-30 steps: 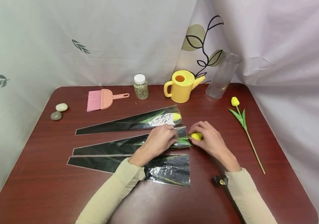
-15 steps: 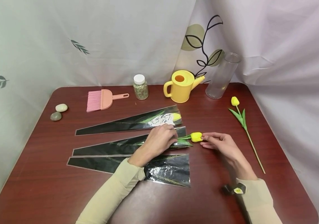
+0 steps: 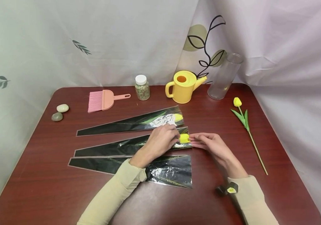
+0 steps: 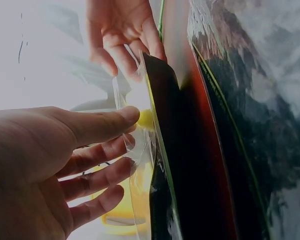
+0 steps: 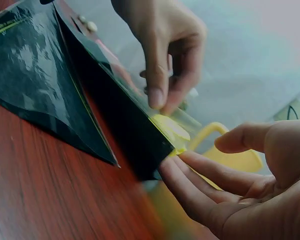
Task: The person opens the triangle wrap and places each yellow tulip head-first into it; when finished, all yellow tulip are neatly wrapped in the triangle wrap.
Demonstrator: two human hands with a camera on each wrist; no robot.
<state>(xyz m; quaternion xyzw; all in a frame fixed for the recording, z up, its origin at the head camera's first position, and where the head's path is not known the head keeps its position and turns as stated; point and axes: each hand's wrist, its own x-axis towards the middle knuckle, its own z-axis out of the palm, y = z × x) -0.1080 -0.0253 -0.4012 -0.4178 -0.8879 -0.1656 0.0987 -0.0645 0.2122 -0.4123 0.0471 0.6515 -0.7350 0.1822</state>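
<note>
A yellow tulip head lies within the mouth of the middle flower sleeve, which has a black back and a clear front. My left hand pinches the clear film at the sleeve's open end between thumb and forefinger, the other fingers apart from it in the left wrist view. My right hand touches the tip of the bloom with extended fingers; in the right wrist view its thumb stands away from the tulip head. The stem is hidden by the left hand and sleeve.
Behind lies a sleeve with a tulip inside; in front, another sleeve. A loose tulip lies at the right. Along the back are a pink brush, a jar, a yellow watering can, a glass vase; stones left.
The tulip has slid left into the middle sleeve, its head now within the mouth. My right hand let go of the bloom, drew back right, then moved left against its tip. The left hand stayed.
</note>
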